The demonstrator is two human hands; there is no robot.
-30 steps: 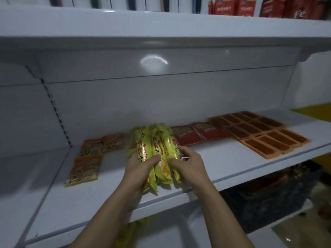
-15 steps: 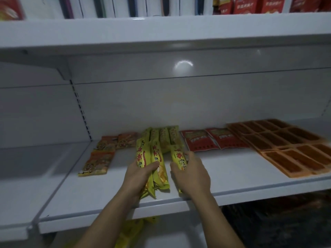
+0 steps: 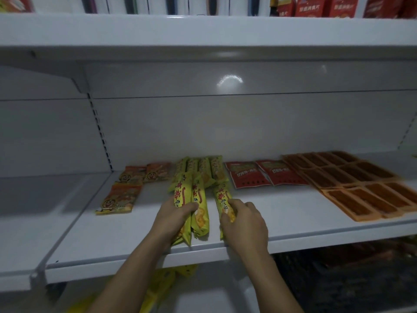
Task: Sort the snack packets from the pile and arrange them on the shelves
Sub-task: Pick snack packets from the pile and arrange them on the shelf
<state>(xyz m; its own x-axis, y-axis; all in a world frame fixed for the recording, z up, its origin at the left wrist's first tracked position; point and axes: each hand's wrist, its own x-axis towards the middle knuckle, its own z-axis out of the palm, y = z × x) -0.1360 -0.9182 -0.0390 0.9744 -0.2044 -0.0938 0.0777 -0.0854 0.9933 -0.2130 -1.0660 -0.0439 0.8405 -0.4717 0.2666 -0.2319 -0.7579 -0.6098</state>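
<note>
I read the shelf as plain white-grey with no pattern, and its upright carries a column of dark slots. The yellow packets bear red characters along their length and a pale orange-yellow picture toward the near end. The orange packets show a round cartoon-face emblem and a yellow lower edge. I note red packets with white lettering, orange flat packs each with dark brown rectangular windows, and red boxes with pale lettering at the top of the view.
</note>
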